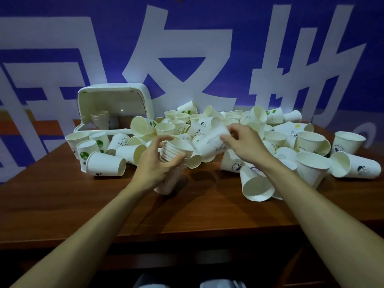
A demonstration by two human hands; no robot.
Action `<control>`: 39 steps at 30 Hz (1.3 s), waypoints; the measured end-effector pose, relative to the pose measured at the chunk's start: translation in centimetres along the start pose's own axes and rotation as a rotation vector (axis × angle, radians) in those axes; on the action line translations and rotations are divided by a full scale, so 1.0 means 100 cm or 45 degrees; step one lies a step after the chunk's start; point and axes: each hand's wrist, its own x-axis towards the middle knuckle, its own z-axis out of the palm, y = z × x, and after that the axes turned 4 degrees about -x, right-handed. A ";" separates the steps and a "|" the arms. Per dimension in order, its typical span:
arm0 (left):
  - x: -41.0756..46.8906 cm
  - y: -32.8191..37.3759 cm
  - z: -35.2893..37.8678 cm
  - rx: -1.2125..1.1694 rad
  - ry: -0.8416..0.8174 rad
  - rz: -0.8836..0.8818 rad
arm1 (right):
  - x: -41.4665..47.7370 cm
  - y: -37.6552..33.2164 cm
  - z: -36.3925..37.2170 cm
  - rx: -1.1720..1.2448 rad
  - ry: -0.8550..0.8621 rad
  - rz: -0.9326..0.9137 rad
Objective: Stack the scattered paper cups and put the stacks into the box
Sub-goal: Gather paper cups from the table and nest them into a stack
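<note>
My left hand [158, 163] grips a stack of nested white paper cups [176, 150], tilted with its open mouth to the upper right. My right hand [245, 142] pinches a single printed cup [209, 142] lying sideways just right of the stack's mouth. Many loose white cups [259, 129] lie scattered across the back of the wooden table [83, 200]. The white box [116, 107] stands open at the back left, its lid up, with a short cup stack [99, 119] inside.
Several cups lie on their sides near the left [106, 164] and right [357, 165] of the pile. One cup [257, 188] lies under my right forearm. A blue wall with large white characters [187, 48] rises behind the table. The table's front edge runs below my forearms.
</note>
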 end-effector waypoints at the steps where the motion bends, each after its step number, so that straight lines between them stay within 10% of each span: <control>1: 0.001 0.000 -0.001 -0.011 -0.022 -0.016 | 0.002 -0.004 0.001 0.126 0.103 0.028; 5: 0.000 -0.002 -0.002 -0.064 -0.120 -0.014 | 0.010 -0.018 0.010 0.314 0.189 -0.044; 18: 0.014 -0.024 -0.005 0.009 -0.091 0.212 | 0.033 -0.048 0.042 0.224 -0.580 -0.331; 23: 0.023 -0.046 -0.013 -0.178 0.114 0.030 | 0.044 -0.049 0.075 0.519 -0.161 -0.002; 32: 0.031 -0.074 -0.020 -0.310 0.209 0.002 | 0.037 -0.005 0.144 -0.878 -0.163 0.003; 39: 0.038 -0.076 -0.029 -0.529 0.223 -0.067 | 0.039 -0.009 0.136 -0.147 0.158 0.101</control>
